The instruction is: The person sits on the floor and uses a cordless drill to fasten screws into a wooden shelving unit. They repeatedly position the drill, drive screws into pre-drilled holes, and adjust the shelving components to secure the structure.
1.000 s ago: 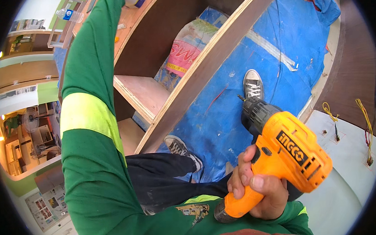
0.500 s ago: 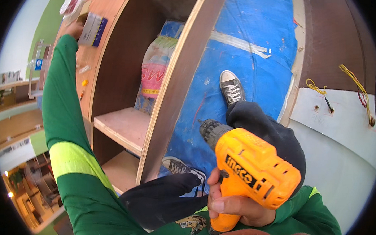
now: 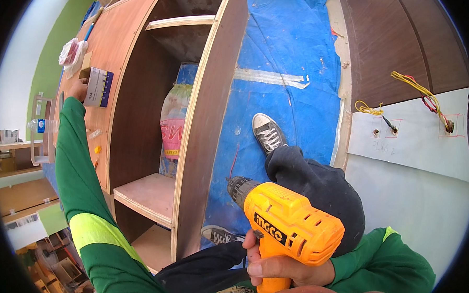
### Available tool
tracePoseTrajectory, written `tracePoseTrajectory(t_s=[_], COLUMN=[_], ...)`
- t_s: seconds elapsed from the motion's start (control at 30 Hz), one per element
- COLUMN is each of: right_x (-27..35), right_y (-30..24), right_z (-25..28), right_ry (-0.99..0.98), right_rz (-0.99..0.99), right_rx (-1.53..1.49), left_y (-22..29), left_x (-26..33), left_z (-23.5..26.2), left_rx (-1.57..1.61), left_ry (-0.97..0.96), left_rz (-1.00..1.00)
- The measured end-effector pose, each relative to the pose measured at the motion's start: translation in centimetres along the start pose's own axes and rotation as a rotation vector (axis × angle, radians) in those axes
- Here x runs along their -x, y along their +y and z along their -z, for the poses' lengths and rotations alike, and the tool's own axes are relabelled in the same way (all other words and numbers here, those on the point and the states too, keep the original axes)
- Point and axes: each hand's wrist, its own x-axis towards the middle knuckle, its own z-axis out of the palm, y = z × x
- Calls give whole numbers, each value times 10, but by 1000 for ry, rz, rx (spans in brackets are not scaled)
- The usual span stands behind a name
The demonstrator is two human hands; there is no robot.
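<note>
Left hand [image 3: 78, 90] outstretched at box [image 3: 98, 88], right hand [image 3: 292, 269] gripping drill [image 3: 295, 217]

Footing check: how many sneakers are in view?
2: the right sneaker on the blue tarp, above the orange power drill in the picture; the left sneaker lower down, beside the cabinet panel, partly hidden.

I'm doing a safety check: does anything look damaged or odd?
At right, loose yellow wires poke from uncovered holes in the white panel, looking unfinished. The drill in the right hand shows no obvious damage.
</note>
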Motion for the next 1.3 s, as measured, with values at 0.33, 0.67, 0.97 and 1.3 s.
tracePoseTrajectory(t_s=[0.33,0.67,0.97,1.3], right_x=[1,2,-1,-1], right_y=[-11,-16,-16,-7], right_z=[8,13,5,-8], right_ry=[-85,-97,-73,29], right_rz=[-48,-107,-99,-40], right_rx=[5,29,42,31], left_y=[-28,-1,32,46], left_x=[-25,8,25,44], left_z=[-3,2,-2,1], left_rx=[-96,51,109,-106], left_ry=[56,26,-39,164], left_rz=[-71,-35,-31,-85])
